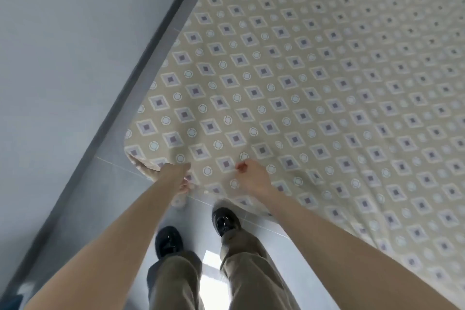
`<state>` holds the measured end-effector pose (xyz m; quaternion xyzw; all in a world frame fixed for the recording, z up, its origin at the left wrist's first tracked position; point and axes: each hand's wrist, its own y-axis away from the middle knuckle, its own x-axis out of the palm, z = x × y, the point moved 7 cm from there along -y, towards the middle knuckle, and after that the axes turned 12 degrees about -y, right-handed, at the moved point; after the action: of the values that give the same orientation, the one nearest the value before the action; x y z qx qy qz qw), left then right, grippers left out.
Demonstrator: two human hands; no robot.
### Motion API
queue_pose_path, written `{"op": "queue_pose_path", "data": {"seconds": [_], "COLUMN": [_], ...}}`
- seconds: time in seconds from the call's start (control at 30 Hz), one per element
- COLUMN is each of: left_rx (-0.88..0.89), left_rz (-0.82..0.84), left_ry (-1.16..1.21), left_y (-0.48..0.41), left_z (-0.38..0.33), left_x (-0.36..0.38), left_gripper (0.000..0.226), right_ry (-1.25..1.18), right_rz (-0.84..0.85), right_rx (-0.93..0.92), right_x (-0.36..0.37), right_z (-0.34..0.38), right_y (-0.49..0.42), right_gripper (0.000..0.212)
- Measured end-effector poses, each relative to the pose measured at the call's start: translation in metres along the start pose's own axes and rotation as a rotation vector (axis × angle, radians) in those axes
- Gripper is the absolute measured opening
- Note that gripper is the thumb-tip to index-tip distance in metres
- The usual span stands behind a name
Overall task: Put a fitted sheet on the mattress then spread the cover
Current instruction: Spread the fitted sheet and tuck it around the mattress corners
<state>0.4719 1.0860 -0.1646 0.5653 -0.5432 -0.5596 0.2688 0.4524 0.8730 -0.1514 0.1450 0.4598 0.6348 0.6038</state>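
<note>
The patterned sheet [302, 83] is being laid over the whole bed, so the mattress under it is being hidden from view. The cloth is lying mostly flat on top. At the near corner, beside the wall [63, 58], its edge is hanging over the side toward the tiled floor [113, 184]. Whether an elastic hem is being carried there cannot be told.

The hanging edge at the rounded corner is being gripped by the left hand [176, 175], with the fingers curled around the fabric. Just beside it, a small fold on the top surface is being pinched by the right hand [254, 176], with its fingertips closed together on the cloth. Soft wrinkles are being drawn from both hands into the sheet.

The cloth is being judged as thin, light and limp, with no stiffness of its own. It is probably being moved easily over the mattress, so a pull at one point is likely to drag the pattern crooked. The hold is best being taken at the hem, right at the corner, not in the middle of the fabric. From there the edge can be drawn down and under the corner with an even, gentle tension.
</note>
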Motion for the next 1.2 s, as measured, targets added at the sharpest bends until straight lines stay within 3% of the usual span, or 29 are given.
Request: {"op": "queue_pose_path", "data": {"seconds": [0.1, 0.2, 0.27, 0.33, 0.43, 0.6, 0.73, 0.87, 0.97, 1.13, 1.2], "left_rx": [0.151, 0.602, 0.911, 1.056, 1.125, 1.283, 1.431, 1.508, 1.541, 1.501, 1.483], "left_rz": [-0.117, -0.376, -0.403, -0.372, -0.350, -0.321, -0.321, -0.357, -0.345, -0.307, -0.291], "left_ry": [-0.284, -0.927, -1.241, -1.470, -1.648, -1.964, -2.190, -2.231, -2.222, -2.265, -2.287], "left_y": [-0.007, -0.012, -0.011, -0.013, -0.014, 0.002, 0.014, 0.011, 0.009, 0.001, -0.002], "left_z": [-0.013, -0.037, -0.047, -0.050, -0.062, -0.073, -0.058, -0.050, -0.051, -0.051, -0.052], "left_x": [-0.014, -0.024, -0.015, -0.010, -0.009, 0.006, 0.015, 0.014, 0.011, 0.003, 0.001], "left_gripper": [0.026, 0.034, 0.032, 0.036, 0.033, 0.024, 0.027, 0.026, 0.028, 0.029, 0.030], "right_ry": [-0.002, 0.003, 0.059, 0.201, 0.460, 0.400, 0.411, 0.457, 0.424, 0.499, 0.460], "right_rz": [-0.013, -0.045, -0.070, -0.043, -0.053, -0.245, -0.302, -0.322, -0.308, -0.313, -0.308], "right_rx": [-0.034, -0.062, -0.104, -0.190, -0.281, -0.201, -0.162, -0.084, -0.067, -0.093, -0.115], "right_x": [0.017, 0.037, 0.049, 0.066, 0.086, 0.089, 0.094, 0.095, 0.097, 0.112, 0.117], "right_z": [0.000, -0.001, 0.002, 0.008, 0.014, 0.011, 0.009, 0.011, 0.015, 0.012, 0.011], "right_y": [-0.002, -0.005, -0.005, -0.001, 0.007, 0.007, 0.011, 0.011, 0.011, 0.015, 0.016], "right_gripper": [0.025, 0.035, 0.051, 0.062, 0.059, 0.021, 0.015, 0.022, 0.041, 0.014, 0.016]}}
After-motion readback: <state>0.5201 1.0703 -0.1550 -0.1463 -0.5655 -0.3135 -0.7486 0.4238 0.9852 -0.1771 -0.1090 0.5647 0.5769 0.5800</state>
